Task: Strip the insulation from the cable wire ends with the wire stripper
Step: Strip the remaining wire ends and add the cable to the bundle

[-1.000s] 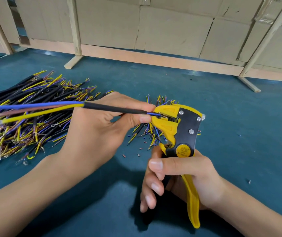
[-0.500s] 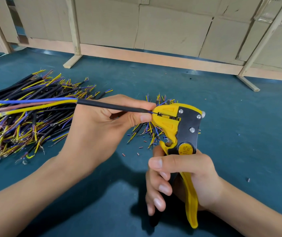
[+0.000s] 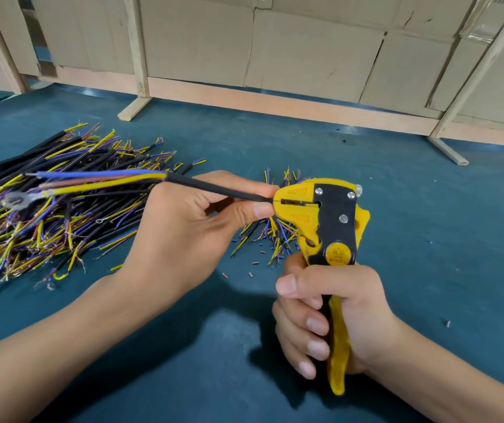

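Our left hand (image 3: 180, 236) pinches a black-sheathed cable (image 3: 220, 188) between thumb and forefinger, right at its tip, the other fingers curled beneath. The cable runs out toward nine o'clock, where blue, brown and yellow inner wires (image 3: 101, 180) fan from the sheath; the yellow one ends in a metal ring terminal (image 3: 18, 200). The cable's near end sits in the mouth of the yellow-and-black plastic wire stripper (image 3: 327, 221), whose jaws are closed on it. Our right hand (image 3: 330, 319), at five o'clock from the left, wraps the stripper's handles with all four fingers curled tight and the thumb laid across the top, the handles squeezed together. On the dark teal table surface (image 3: 427, 239), a large heap of cut black cables with coloured wire ends (image 3: 61, 215) lies at nine o'clock. A smaller cluster of cables (image 3: 272, 236) and short insulation scraps (image 3: 253, 264) lies just behind the stripper.
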{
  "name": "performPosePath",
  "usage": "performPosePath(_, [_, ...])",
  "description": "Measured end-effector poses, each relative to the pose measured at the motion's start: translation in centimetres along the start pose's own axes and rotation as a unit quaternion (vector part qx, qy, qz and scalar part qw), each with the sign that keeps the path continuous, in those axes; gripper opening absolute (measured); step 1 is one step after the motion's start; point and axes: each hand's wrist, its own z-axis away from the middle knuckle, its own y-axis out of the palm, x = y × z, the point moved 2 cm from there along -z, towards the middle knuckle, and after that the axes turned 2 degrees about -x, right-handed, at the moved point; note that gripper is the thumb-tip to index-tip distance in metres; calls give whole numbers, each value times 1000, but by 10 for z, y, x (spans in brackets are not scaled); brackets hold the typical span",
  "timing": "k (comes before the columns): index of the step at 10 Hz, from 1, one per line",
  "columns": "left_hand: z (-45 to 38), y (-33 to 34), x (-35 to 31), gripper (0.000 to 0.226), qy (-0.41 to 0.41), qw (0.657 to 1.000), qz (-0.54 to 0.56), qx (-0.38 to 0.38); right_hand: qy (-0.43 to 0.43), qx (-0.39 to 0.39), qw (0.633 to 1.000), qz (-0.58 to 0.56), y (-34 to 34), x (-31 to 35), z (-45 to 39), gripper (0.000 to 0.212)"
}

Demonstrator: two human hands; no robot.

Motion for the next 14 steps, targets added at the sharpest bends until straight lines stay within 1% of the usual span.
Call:
performPosePath(1, [-3, -2, -3, 10, 49, 999, -17, -12, -5, 11, 1000, -6, 1, 1, -1, 31])
performPosePath(2, [-5, -2, -5, 12, 78, 995, -67, -15, -20, 13, 1000, -5, 3, 0, -2, 31])
performPosePath(3, [-7, -3, -1, 11, 57, 997, -41, -23, -35, -1, 999, -6, 4, -2, -2, 32])
performPosePath(4, [-5, 5, 1, 6, 59, 997, -32, -33, -39, -13, 999, -13, 3, -4, -2, 32])
performPosePath(5, [-13, -1, 10, 11, 19, 997, -10, -71, -48, -30, 998, -30, 3, -5, 0, 31])
performPosePath(6, [-35, -47, 28, 12, -42, 980, -18, -192, -62, -62, 995, -54, 1, -3, 0, 28])
performPosePath(7, [-46, -70, 29, 11, -20, 973, -58, -221, -69, -52, 994, -61, 1, -6, -4, 26])
performPosePath(8, [-36, -47, 23, 10, 15, 985, -87, -150, -67, -30, 996, -51, 1, -8, -7, 25])
performPosePath(9, [-28, -26, 26, 12, -6, 994, -91, -64, -55, -17, 996, -64, -1, -6, -7, 23])
performPosePath(10, [-25, -18, 36, 25, -101, 988, 117, -13, -54, -13, 994, -90, -3, -2, -7, 18])
performPosePath(11, [-23, -11, 39, 20, -198, 940, 277, 30, -48, -14, 994, -98, -5, 0, -7, 19])
performPosePath(12, [-24, -9, 44, 13, -254, 924, 282, 47, -27, -2, 996, -85, -5, -1, -7, 18])
performPosePath(13, [-27, -14, 44, 27, -277, 934, 212, 72, -25, 4, 997, -69, -3, -2, -6, 18])
performPosePath(14, [-35, -21, 42, 30, -260, 955, 44, 135, -30, 1, 998, -54, 0, -2, -6, 18])
